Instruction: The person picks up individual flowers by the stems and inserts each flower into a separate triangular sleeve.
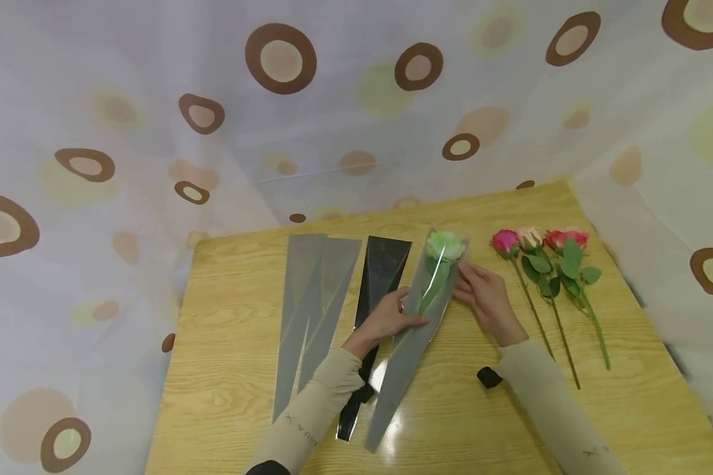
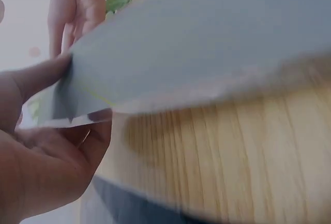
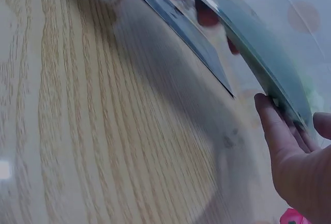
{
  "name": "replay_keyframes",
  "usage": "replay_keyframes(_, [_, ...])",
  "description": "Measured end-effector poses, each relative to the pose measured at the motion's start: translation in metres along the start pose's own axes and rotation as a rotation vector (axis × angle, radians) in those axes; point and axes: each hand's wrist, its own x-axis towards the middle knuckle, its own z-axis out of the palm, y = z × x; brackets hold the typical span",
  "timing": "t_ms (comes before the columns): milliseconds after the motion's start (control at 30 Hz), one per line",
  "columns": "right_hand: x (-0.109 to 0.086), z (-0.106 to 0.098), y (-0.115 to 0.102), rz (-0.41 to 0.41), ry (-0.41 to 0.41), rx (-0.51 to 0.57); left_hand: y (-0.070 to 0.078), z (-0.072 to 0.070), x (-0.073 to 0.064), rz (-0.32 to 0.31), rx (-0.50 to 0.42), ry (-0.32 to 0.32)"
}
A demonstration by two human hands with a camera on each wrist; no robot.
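Observation:
A pale green artificial rose (image 1: 444, 245) lies inside a clear-fronted, grey-backed flower sleeve (image 1: 410, 349), tilted above the table. My left hand (image 1: 386, 318) grips the sleeve's left side around mid-length, thumb on the front and fingers behind. In the left wrist view this thumb and the curled fingers (image 2: 98, 141) sit on opposite faces of the sleeve. My right hand (image 1: 488, 297) holds the right edge just below the bloom. The right wrist view shows its fingers (image 3: 274, 123) under the sleeve and the thumb at the other side.
Left of my hands lie a black sleeve (image 1: 386, 264) and two overlapping grey sleeves (image 1: 300, 297). To the right are a magenta rose (image 1: 505, 241), a pale peach rose (image 1: 530, 239) and a pinkish-red flower stem (image 1: 597, 330). Patterned curtain (image 1: 356, 132) encloses the wooden table (image 1: 226, 343).

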Motion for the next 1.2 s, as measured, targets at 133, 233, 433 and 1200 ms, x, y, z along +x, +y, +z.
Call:
replay_keyframes(133, [0.006,0.003,0.004,0.007,0.017,-0.045,0.0,0.015,0.014,0.029,-0.07,0.085])
replay_keyframes(233, [0.012,0.004,0.006,0.02,0.03,-0.09,0.0,0.022,0.019,0.028,-0.101,0.124])
replay_keyframes(433, [0.025,-0.002,0.009,0.065,0.066,-0.166,-0.002,0.026,0.017,-0.03,-0.112,0.166])
replay_keyframes(1200, [0.037,-0.014,0.0,0.105,0.029,-0.309,-0.001,0.026,-0.018,0.043,0.39,0.292])
